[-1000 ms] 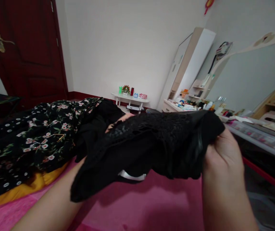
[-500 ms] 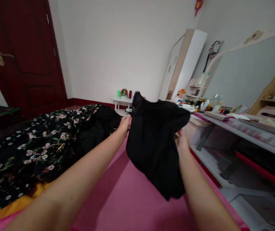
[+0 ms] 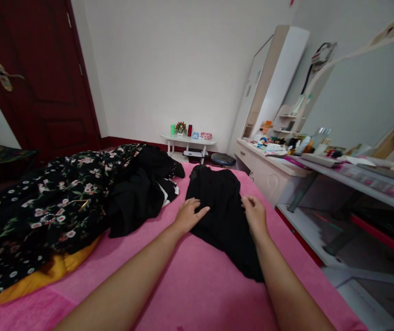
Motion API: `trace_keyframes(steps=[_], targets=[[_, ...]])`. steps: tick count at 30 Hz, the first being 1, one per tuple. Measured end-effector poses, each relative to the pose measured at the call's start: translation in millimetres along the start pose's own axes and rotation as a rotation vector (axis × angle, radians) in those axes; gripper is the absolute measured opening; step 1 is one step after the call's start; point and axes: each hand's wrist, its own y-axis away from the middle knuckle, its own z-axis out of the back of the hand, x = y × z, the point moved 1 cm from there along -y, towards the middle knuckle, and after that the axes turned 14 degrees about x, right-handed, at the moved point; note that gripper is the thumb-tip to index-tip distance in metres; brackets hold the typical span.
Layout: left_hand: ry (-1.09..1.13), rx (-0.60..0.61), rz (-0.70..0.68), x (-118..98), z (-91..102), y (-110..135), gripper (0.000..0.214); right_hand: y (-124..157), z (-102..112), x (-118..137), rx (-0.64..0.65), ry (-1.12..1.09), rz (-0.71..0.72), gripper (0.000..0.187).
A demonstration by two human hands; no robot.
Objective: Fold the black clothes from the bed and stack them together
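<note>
A black garment (image 3: 222,209) lies spread on the pink bed cover (image 3: 197,280), reaching from the far edge toward me. My left hand (image 3: 188,214) rests flat on the garment's left edge, fingers stretched out. On the garment's right edge sits my right hand (image 3: 254,215), fingers loosely curled and apart, holding nothing. Both forearms reach forward over the bed.
A heap of clothes lies left: a black floral dress (image 3: 42,202), a black piece (image 3: 142,191) and yellow fabric (image 3: 48,269). A dark red door (image 3: 35,78) stands at the left. Far off is a small white table (image 3: 186,140); a cluttered desk (image 3: 307,161) runs along the right.
The black garment was held up in both hands, swung forward, and now lies flat on the bed. Both hands let it go and rest on its edges.
</note>
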Motion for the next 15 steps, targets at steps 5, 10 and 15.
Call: trace_keyframes(steps=[5,10,15], targets=[[0.098,0.005,-0.049,2.4,2.3,0.2,0.026,34.2,-12.7,65.7,0.633,0.217,0.092,0.056],[0.265,-0.074,-0.001,-0.4,9.1,7.3,0.026,55.1,-26.7,80.6,0.733,0.773,0.161,0.062],[0.668,-0.212,0.039,-1.3,17.7,4.5,0.025,43.7,-5.9,82.6,0.636,0.727,0.104,0.018]])
